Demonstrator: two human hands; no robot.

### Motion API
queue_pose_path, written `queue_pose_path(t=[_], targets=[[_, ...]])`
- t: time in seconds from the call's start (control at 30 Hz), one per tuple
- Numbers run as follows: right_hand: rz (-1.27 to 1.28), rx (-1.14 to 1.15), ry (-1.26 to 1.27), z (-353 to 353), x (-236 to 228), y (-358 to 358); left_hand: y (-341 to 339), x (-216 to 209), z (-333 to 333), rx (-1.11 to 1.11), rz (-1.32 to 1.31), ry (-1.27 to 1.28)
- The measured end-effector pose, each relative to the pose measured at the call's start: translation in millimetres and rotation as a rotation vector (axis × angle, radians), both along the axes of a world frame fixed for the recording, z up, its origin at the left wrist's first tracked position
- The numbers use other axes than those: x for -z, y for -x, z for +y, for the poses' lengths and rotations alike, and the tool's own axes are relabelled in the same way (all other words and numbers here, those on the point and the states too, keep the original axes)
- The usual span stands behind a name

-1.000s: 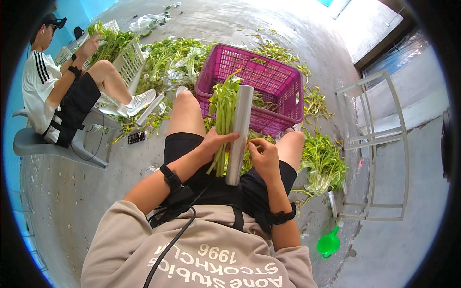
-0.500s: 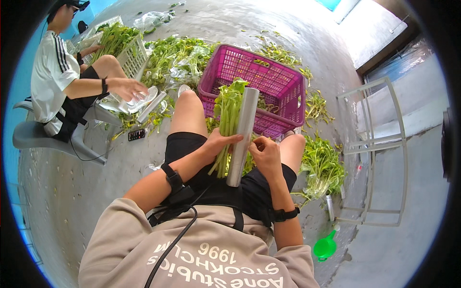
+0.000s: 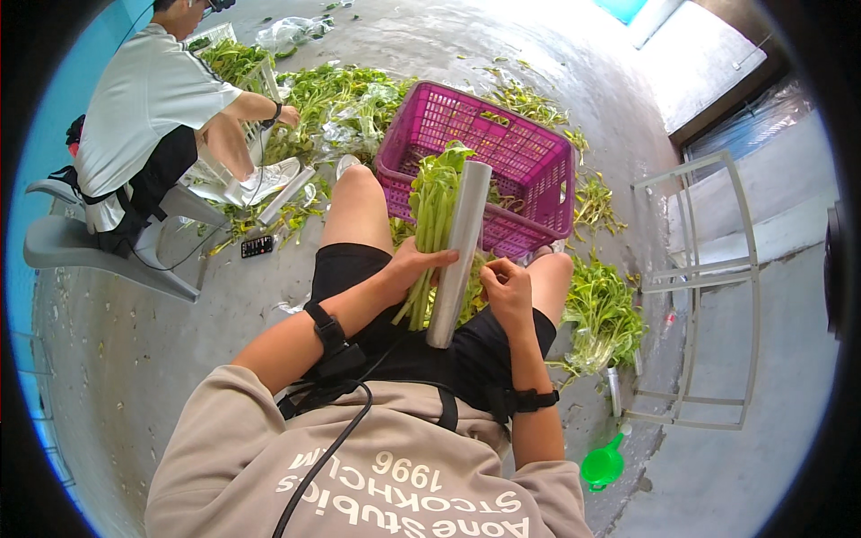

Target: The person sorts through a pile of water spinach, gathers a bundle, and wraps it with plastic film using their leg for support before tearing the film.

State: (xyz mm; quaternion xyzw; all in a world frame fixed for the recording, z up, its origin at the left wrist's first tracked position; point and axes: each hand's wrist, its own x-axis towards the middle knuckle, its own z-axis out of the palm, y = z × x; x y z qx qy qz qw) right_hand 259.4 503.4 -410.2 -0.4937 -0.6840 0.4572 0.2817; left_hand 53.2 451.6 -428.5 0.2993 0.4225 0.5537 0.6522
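My left hand (image 3: 414,271) is closed round a bunch of leafy greens (image 3: 432,199), stems pointing down. Its thumb lies across a roll of clear plastic film (image 3: 462,247), pinned upright and slightly tilted against the bunch. The roll's lower end rests near my lap. Just right of the roll, my right hand (image 3: 508,289) is closed in a pinch. Whatever its fingertips hold, perhaps the film's thin edge, is too fine to make out. Beyond the bunch stands a magenta plastic crate (image 3: 538,193) with some stems inside.
Loose greens (image 3: 603,314) lie right of my knee, with a green plastic scoop-like thing (image 3: 603,464) nearer. A metal frame (image 3: 695,282) stands at the right. At left, a co-worker (image 3: 157,108) sits on a grey stool (image 3: 99,255) by a pale crate and heaped greens (image 3: 336,99); a remote control (image 3: 256,247) lies nearby.
My right hand has shifted slightly right, a little farther from the roll. My left hand keeps its hold. The co-worker has leaned forward, reaching toward the heaped greens.
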Motion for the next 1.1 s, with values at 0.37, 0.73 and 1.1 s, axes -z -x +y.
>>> queue_pose_path(t=[0.37,0.73,1.1], targets=[[0.337,-0.12,0.553,-31,10,-3,1,9,-1,-0.038,-0.064,0.017],[0.546,-0.02,0.65,-33,18,-1,8,26,8,-0.175,-0.182,0.013],[1.131,0.317,0.018,-14,-22,-32,36,-9,15,-0.351,-0.199,-0.204]])
